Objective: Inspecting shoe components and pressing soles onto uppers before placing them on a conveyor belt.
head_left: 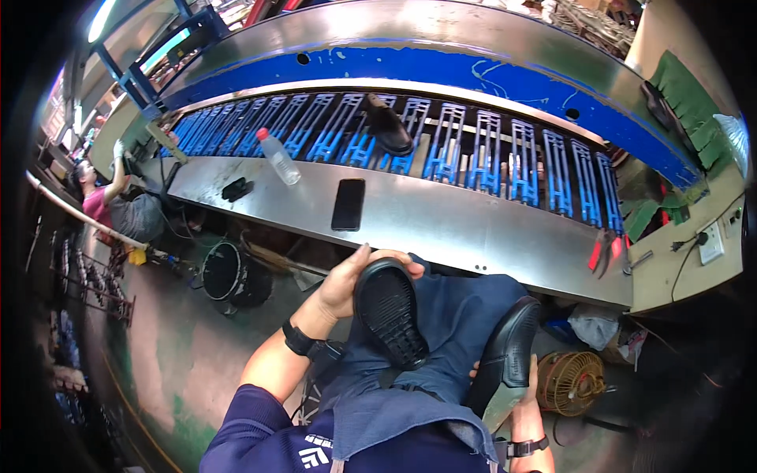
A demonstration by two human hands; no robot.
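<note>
Blk phone (348, 205) nr red-cap btl (281, 161), prob. bucket (223, 272) below.

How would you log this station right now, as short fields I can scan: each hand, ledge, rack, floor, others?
Left hand: holds a sole-out shoe, sole facing the camera
Right hand: holds a side-on shoe
Metal ledge: dark phone lying flat; red-capped bottle at its far edge
Blue rack: one loose shoe
Floor: bucket at left; round fan at right
Others: co-worker, far left
</note>
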